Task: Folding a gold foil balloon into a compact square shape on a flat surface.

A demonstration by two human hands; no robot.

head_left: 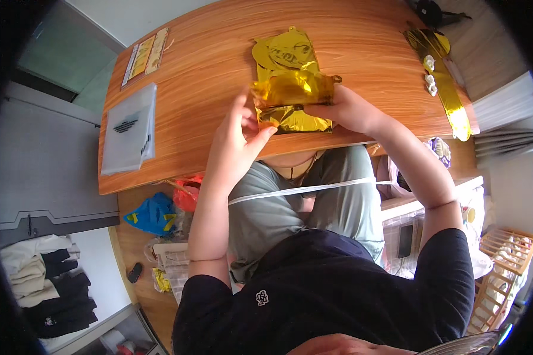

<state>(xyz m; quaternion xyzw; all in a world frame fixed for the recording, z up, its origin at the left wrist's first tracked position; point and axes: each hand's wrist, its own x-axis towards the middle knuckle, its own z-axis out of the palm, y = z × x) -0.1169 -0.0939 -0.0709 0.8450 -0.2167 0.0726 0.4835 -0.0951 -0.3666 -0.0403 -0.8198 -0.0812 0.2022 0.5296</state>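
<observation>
Wooden table [207, 65] filled the upper middle of the frame; near its lower edge, at centre, lay a gold foil balloon [290, 89], partly folded; the left hand [237, 139] pinched its lower left corner, the right hand [346, 109] gripped its right edge; a clear plastic bag [129, 127] lay at left; another gold foil strip [441, 77] sat at upper right.

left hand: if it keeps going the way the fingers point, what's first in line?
The left hand points up and right, its fingers already touching the folded gold foil balloon that the right hand grips from the other side. So the foil comes first; past it lies the wooden table. Depth is unclear.
</observation>
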